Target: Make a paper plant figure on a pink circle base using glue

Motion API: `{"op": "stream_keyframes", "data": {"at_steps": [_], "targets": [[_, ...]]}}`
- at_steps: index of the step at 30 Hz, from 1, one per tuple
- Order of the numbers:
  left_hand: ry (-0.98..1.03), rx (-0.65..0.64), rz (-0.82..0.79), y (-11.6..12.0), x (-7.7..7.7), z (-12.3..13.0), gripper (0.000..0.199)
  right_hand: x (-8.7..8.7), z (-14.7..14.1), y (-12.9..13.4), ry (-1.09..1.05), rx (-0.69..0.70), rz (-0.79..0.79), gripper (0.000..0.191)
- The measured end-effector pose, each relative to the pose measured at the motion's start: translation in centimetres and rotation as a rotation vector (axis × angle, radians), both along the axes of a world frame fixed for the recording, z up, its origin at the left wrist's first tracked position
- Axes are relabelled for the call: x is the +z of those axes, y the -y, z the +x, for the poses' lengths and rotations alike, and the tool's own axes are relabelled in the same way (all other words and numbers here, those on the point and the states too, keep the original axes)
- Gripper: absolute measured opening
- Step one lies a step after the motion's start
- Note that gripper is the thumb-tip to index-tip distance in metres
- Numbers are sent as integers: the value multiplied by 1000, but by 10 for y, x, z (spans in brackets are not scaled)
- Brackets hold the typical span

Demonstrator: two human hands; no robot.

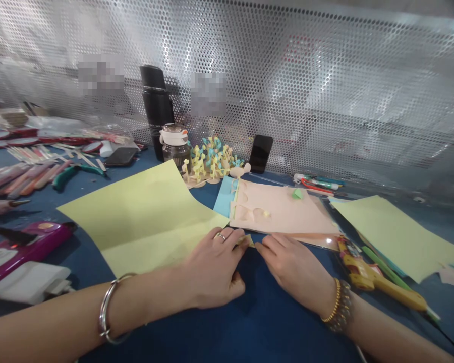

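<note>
My left hand (217, 267), with a ring and a silver bangle, has its fingers curled over a small piece of yellow paper (250, 240). At that piece's right end, the thumb and fingertips of my right hand (291, 264) pinch together. A large pale yellow sheet (144, 217) spreads out to the left and runs up to my left knuckles. Whether the small piece joins this sheet is hidden under my fingers. Just beyond both hands lies a stack of pale pink paper (287, 209) with curved cut-outs, a small green folded piece (297, 193) and a blue sheet (222, 201).
Left are a magenta device (41, 242), a white charger (30, 281), teal pliers (71, 174) and a phone (121, 157). Behind stand a black bottle (157, 106), a jar (175, 146), small paper figures (212, 159) and another phone (261, 154). Right lie a yellow glue gun (378, 282) and yellow paper (401, 232).
</note>
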State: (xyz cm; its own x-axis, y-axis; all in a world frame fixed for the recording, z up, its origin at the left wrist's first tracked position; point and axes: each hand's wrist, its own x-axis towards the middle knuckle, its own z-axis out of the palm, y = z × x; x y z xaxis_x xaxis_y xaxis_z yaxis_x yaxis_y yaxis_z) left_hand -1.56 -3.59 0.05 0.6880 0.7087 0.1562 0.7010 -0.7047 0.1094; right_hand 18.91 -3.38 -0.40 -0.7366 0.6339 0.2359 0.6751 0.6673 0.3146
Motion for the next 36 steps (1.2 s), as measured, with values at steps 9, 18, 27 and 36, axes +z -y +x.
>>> {"op": "stream_keyframes", "data": {"at_steps": [9,18,27,36], "targets": [[-24,-13,50,4,-1,4,48,-1,0,-1,25,23,16,19],[32,-14,0,-3,3,2,48,-4,3,-7,-42,-87,-33,8],[57,15,29,-11,0,4,32,-7,1,-12,-98,-126,-15,13],[70,26,45,-24,-4,5,24,-4,-5,-4,-146,-130,-40,18]]}}
